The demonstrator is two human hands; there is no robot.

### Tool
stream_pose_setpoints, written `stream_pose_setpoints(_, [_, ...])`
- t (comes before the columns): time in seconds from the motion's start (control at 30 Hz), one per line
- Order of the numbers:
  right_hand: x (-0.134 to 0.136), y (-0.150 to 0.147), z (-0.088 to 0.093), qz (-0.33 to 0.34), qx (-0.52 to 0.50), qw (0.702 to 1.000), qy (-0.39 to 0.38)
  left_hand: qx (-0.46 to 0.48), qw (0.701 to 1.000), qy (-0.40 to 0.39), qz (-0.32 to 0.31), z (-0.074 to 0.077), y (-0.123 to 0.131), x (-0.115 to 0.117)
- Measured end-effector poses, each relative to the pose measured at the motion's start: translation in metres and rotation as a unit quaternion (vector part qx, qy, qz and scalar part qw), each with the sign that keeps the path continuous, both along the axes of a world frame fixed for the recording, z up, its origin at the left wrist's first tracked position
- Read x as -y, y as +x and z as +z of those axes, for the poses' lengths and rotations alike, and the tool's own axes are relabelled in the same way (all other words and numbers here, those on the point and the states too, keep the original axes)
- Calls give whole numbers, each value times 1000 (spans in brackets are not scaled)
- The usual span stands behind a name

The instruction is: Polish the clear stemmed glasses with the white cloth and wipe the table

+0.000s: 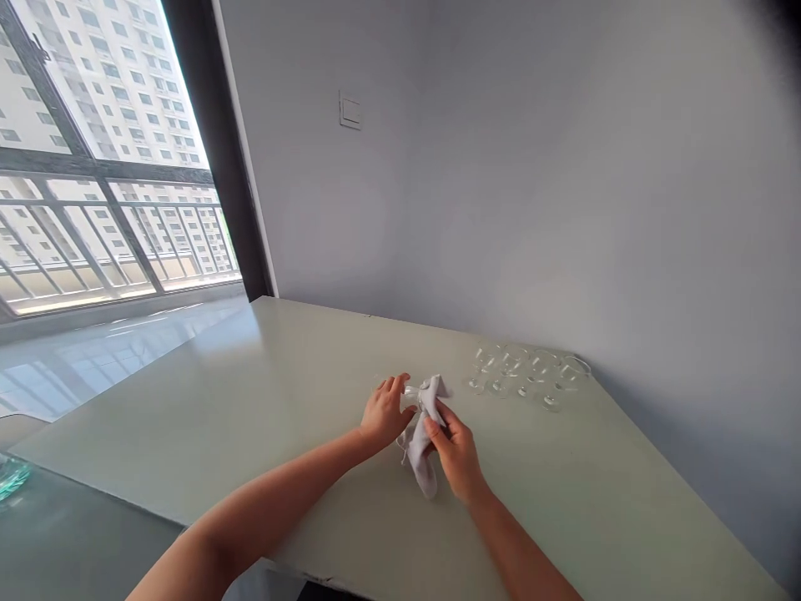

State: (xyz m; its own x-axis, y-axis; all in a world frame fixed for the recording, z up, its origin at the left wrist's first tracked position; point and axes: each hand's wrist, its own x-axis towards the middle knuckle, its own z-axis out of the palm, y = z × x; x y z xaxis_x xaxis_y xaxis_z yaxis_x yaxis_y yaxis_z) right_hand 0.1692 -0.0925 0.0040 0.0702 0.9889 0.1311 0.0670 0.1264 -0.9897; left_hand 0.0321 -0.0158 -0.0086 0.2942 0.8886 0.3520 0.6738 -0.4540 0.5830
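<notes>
My left hand (pixel 385 411) curls its fingers and thumb around a clear glass (pixel 410 392) just above the table (pixel 300 384). Much of that glass is hidden behind the hand and a cloth. A pale grey cloth (pixel 424 472) is gripped in my right hand (pixel 458 451), pressed against the glass, with one end hanging down toward the tabletop. Further back to the right, several clear stemmed glasses (pixel 523 371) stand close together in rows, apart from both hands.
Grey walls (pixel 531 184) meet behind the table, with a light switch (pixel 350 111) on the left one. A large window (pixel 113 167) is at far left. A greenish glass object (pixel 12 476) sits on a lower surface (pixel 93 526) at the left edge.
</notes>
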Motion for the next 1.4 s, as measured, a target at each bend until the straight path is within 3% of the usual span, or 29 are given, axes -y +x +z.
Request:
stream_pose_setpoints(0.13, [1,-10,-7,116,4,993,-35,-66,997,14,-21,3,-5,9])
stream_pose_setpoints(0.3, [-4,-7,-20,110,13,992,-63,-132,984,78,-94,5,-12,18])
stream_pose_setpoints(0.4, [-8,-2,-17,93,-97,986,-100,-105,980,108,-130,10,-20,16])
stream_pose_setpoints(0.5, [-12,5,-10,110,-220,958,-149,-67,980,94,-163,19,-29,12])
stream_pose_setpoints(0.57, [-12,10,-5,127,-226,954,-153,-62,982,44,-173,26,-34,10])
stream_pose_setpoints(0.63, [-9,15,1,156,-169,964,-130,-57,984,-31,-168,33,-39,8])
stream_pose_setpoints(0.7, [-4,20,8,208,-84,969,-106,-49,966,-160,-198,41,-45,7])
stream_pose_setpoints(0.77, [0,24,13,266,-20,958,-102,-48,904,-324,-275,50,-51,6])
stream_pose_setpoints(0.83, [2,25,14,294,-9,949,-114,-63,840,-424,-332,55,-55,5])
stream_pose_setpoints(0.87, [1,24,13,289,-23,949,-121,-73,844,-418,-328,56,-56,6])
stream_pose_setpoints(0.9, [-1,23,10,271,-47,952,-130,-87,874,-369,-305,56,-56,7])
stream_pose_setpoints(0.97, [-5,19,4,215,-119,957,-154,-136,947,-178,-230,53,-53,12])
stream_pose_setpoints(1.0, [-7,17,1,187,-160,955,-167,-169,964,-71,-194,50,-51,14])
stream_pose_setpoints(1.07, [-10,14,-5,159,-229,942,-186,-235,956,80,-158,45,-47,19])
stream_pose_setpoints(1.13, [-10,13,-7,172,-247,935,-188,-270,942,115,-160,42,-47,21])
stream_pose_setpoints(1.2, [-8,13,-5,197,-205,945,-164,-249,953,64,-160,42,-50,20])
stream_pose_setpoints(1.27, [-5,14,0,233,-130,956,-124,-184,964,-80,-177,45,-57,17])
stream_pose_setpoints(1.3, [-2,15,3,257,-91,956,-106,-143,953,-178,-201,48,-60,16])
stream_pose_setpoints(1.33, [0,17,7,284,-55,953,-93,-100,926,-279,-234,50,-64,15])
stream_pose_setpoints(1.4, [3,19,14,330,5,940,-85,-24,842,-445,-303,52,-70,13])
